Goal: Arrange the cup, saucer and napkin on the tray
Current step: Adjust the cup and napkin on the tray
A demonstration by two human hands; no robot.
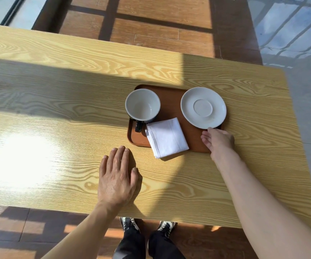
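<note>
A light wood-grain table (pixel 57 101) fills most of the view, part sunlit, part shadowed. On its right half lies a brown tray (pixel 171 101), long side across the view.

The saucer (pixel 203 107), pale grey and upright, sits at the tray's right end, its rim overhanging the right edge. A white folded napkin (pixel 166 137) lies at the tray's near middle, turned at an angle, with its near corner projecting past the tray's front edge onto the table. The cup (pixel 142 105) stands upright at the tray's left end (dark outside, pale inside, empty), handle pointing toward the person.

The right hand (pixel 218 140) rests at the tray's near right corner, fingers loosely extended; one fingertip appears to touch the saucer's near rim, though contact cannot be confirmed. It holds nothing. The left hand (pixel 116 176) lies flat, palm down, fingers spread, on bare table just near of the tray's left corner, grasping nothing.
</note>
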